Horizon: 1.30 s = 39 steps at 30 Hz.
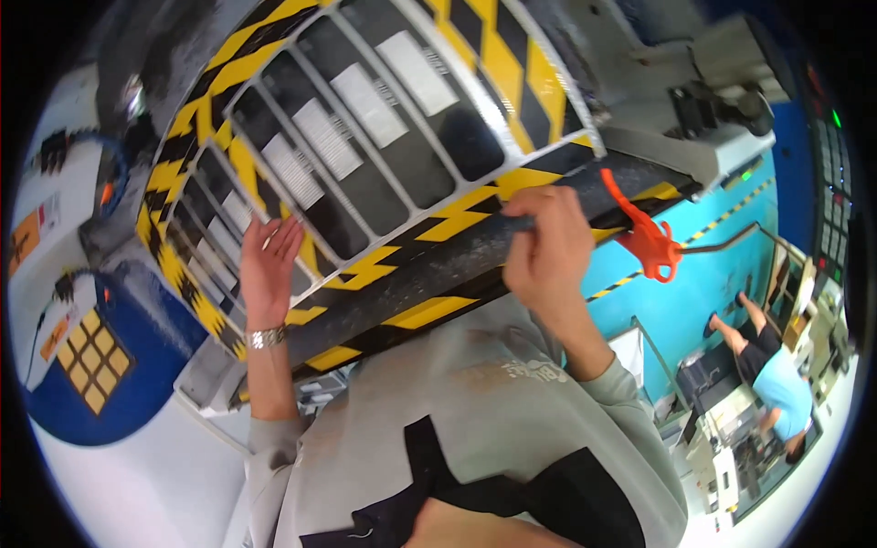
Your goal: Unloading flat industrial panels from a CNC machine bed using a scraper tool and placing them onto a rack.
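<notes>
In front of me lies a metal rack point(402, 196) with long dark slots, some bearing white labels point(370, 102), framed by yellow-and-black striped tape. My left hand point(269, 256), a metal watch band on its wrist, is palm up at the rack's near left part, fingers stretched and empty. Beside the rack's near right edge, over the dark ledge point(438, 279), my right hand point(553, 242) is held up with loosely curled fingers. Nothing shows in it, and the thumb stands a little apart from the index finger. An orange air blow gun point(653, 247) is right of this hand, apart from it.
A blue round surface point(151, 365) with a block of yellowish squares point(94, 361) is at left. Grey machine parts point(722, 110) stand at far right. Beyond the turquoise floor point(630, 310), a person in a light blue shirt point(781, 393) works at a cluttered bench.
</notes>
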{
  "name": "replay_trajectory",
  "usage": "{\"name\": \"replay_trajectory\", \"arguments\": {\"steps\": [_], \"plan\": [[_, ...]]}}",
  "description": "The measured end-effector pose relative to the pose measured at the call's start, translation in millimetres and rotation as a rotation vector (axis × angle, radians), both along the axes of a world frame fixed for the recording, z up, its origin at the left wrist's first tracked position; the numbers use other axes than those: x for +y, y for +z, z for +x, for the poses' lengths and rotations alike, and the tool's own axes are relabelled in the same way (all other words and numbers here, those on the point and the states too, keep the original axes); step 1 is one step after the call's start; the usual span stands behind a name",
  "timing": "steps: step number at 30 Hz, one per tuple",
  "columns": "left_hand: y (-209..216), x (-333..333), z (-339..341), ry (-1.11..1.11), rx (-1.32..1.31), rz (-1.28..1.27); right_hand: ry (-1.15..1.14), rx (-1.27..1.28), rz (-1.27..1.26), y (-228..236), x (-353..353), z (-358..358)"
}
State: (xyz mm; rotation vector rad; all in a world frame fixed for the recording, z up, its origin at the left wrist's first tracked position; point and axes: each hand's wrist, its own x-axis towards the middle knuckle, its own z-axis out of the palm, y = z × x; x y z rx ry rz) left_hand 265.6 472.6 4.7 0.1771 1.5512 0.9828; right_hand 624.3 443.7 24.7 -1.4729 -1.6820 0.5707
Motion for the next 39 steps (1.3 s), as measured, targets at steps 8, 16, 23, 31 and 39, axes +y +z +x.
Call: {"name": "replay_trajectory", "arguments": {"steps": [8, 16, 23, 31, 39], "plan": [[-4.9, -21.2, 1.7, -0.135, 0.026, 0.155, -0.033, -0.242, -0.202, 4.9, 1.7, -6.1], [-18.2, -19.9, -13.8, -0.019, -0.066, 0.121, -0.170, -0.336, -0.361, 3.4, 0.2, -27.8], [-16.1, -56.4, -87.3, -0.142, -0.213, 0.300, -0.261, -0.176, -0.240, -9.5, -8.5, -18.2], [-26.4, -156.5, -296.3, 0.070, 0.274, 0.245, -0.316, -0.350, -0.137, -20.0, -50.7, -135.7], [-33.0, -151.2, -321.9, 0.068, 0.136, 0.154, -0.430, -0.335, -0.145, -44.9, -44.0, -106.7]]}}
